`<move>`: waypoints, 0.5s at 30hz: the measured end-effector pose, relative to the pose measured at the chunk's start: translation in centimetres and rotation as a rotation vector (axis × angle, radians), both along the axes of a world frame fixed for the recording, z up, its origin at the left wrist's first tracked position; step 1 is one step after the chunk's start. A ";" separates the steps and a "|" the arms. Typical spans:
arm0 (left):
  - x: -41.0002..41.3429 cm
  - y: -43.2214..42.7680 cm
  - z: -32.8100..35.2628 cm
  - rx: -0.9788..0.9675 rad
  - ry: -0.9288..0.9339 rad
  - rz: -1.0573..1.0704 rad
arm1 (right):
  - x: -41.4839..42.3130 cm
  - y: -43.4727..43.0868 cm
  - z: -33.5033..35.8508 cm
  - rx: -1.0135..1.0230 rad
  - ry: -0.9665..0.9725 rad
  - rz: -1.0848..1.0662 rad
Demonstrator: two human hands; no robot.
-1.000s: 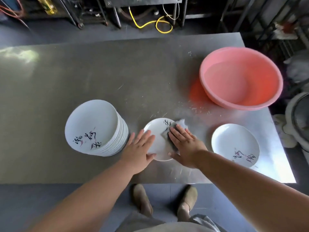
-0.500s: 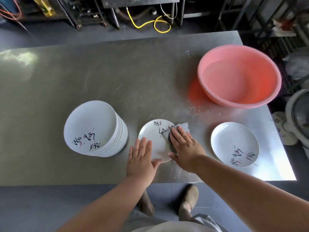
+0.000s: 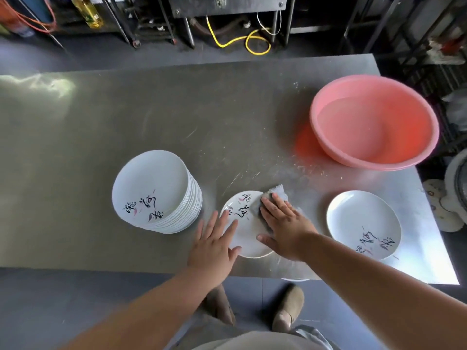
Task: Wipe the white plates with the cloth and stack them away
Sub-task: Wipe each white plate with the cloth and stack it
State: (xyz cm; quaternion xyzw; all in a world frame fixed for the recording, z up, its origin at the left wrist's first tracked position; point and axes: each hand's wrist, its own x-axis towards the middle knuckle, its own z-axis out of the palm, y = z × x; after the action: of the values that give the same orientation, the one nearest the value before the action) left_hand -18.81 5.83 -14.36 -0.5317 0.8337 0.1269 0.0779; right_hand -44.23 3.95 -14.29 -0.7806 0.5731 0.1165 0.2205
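A white plate (image 3: pixel 249 231) with black brush lettering lies flat on the desk (image 3: pixel 126 127) between the two hands, close to the desk's near edge. The left hand (image 3: pixel 214 246) lies flat with straight, spread fingers, pressing on the plate's left rim. The right hand (image 3: pixel 286 224) is flat as well, fingers stretched out, pressing a grey cloth (image 3: pixel 279 191) onto the plate's right part; a corner of the cloth sticks out past the fingertips and over the plate's far rim.

Just left of the left hand stands a tall stack of plates (image 3: pixel 151 183), near the wiped plate but not touching it. To the right of the right hand, well apart, a single plate (image 3: pixel 361 215) lies alone near the desk's right corner. Beyond the right hand, farther off, a pink basin (image 3: pixel 409 137) sits at the far right edge.

The wide stretch of desk beyond both hands and left of the stack is bare steel, with scratches and specks ahead of the fingertips. Below the wrists the desk ends, and two shoes (image 3: pixel 288 309) show on the grey floor. Past the far edge a yellow hose (image 3: pixel 235 41) loops under dark metal frames.
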 end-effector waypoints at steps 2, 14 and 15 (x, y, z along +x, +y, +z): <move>0.4 -1.7 -1.0 0.067 -0.043 -0.087 | 0.1 -0.1 -0.2 -0.006 -0.004 -0.030; 1.1 -1.7 -2.6 0.043 0.023 -0.103 | -1.8 3.5 -0.8 -0.006 -0.015 -0.088; 1.0 -1.7 -2.6 0.044 0.021 -0.091 | -1.9 2.0 -0.5 -0.009 -0.013 -0.080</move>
State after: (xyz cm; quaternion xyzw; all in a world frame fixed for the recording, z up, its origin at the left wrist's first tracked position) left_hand -17.80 4.12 -16.92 -0.4901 0.8548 0.1472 0.0865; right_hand -46.16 5.96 -14.82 -0.7588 0.6030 0.1000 0.2250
